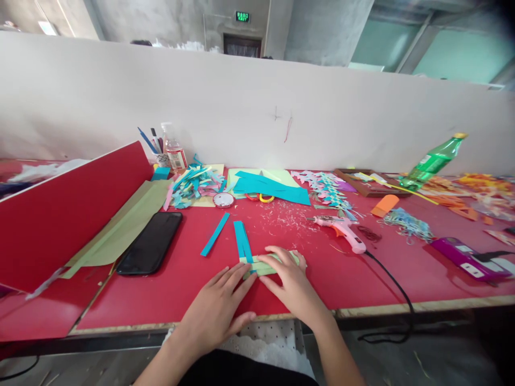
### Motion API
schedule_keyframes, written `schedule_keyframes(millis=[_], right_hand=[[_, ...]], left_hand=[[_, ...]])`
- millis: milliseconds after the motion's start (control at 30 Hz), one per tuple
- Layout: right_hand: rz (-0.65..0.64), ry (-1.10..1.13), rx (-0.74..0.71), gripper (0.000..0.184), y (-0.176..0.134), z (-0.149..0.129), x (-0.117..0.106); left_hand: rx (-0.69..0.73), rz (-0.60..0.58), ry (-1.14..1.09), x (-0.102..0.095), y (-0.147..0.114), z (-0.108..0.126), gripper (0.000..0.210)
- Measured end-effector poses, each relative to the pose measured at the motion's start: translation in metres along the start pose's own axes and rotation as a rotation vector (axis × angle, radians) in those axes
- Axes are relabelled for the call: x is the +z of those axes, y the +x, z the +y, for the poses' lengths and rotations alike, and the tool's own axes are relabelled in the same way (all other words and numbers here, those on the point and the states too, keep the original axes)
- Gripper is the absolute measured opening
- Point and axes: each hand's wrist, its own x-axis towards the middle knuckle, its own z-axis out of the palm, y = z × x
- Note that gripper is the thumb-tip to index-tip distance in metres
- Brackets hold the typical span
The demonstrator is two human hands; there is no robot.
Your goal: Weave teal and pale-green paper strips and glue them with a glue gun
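Observation:
Blue paper strips point(242, 236) stand out from pale green paper strips point(267, 267) near the table's front edge, crossing at their lower end. My left hand point(219, 303) lies with its fingers stretched out, fingertips touching the crossing. From the other side my right hand point(289, 276) spreads its fingers over the green strips, pressing them on the table; part of the paper is hidden beneath it. Another blue strip point(215, 234) lies loose to the left.
A black phone point(151, 244) is at left, beside green paper sheets point(124, 225). At right sit a pink glue gun point(341, 230) with a trailing cord, a purple power strip point(469, 259) and a leaning green bottle point(434, 163). Paper scraps point(197, 185) are piled behind.

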Motion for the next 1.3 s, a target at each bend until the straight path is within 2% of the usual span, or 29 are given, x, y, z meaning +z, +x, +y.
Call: schedule_keyframes(millis=[233,633,733,833,933,1100,1300], right_hand=[[-0.04,0.044,0.047,0.023,0.001,0.002,0.0],[-0.027,0.048,0.055,0.022,0.001,-0.001,-0.001],[-0.02,0.044,0.042,0.021,0.001,0.0,0.0],[-0.013,0.042,0.032,0.021,0.0,0.0,0.001],[-0.013,0.051,0.033,0.021,0.0,0.001,0.0],[-0.03,0.084,0.047,0.021,0.0,0.001,-0.001],[-0.035,0.04,0.014,0.023,0.0,0.001,0.0]], left_hand=[[0.043,-0.019,-0.027,-0.008,-0.003,-0.004,0.056],[0.037,-0.008,-0.053,-0.006,-0.007,-0.008,0.058],[-0.012,0.012,-0.07,-0.008,-0.011,-0.01,0.058],[-0.137,0.052,-0.098,-0.009,-0.013,-0.011,0.055],[-0.236,0.132,-0.129,-0.01,-0.005,-0.01,0.044],[-0.206,0.211,-0.166,-0.007,0.017,-0.002,0.029],[-0.322,0.177,-0.191,0.002,0.027,-0.007,0.043]])
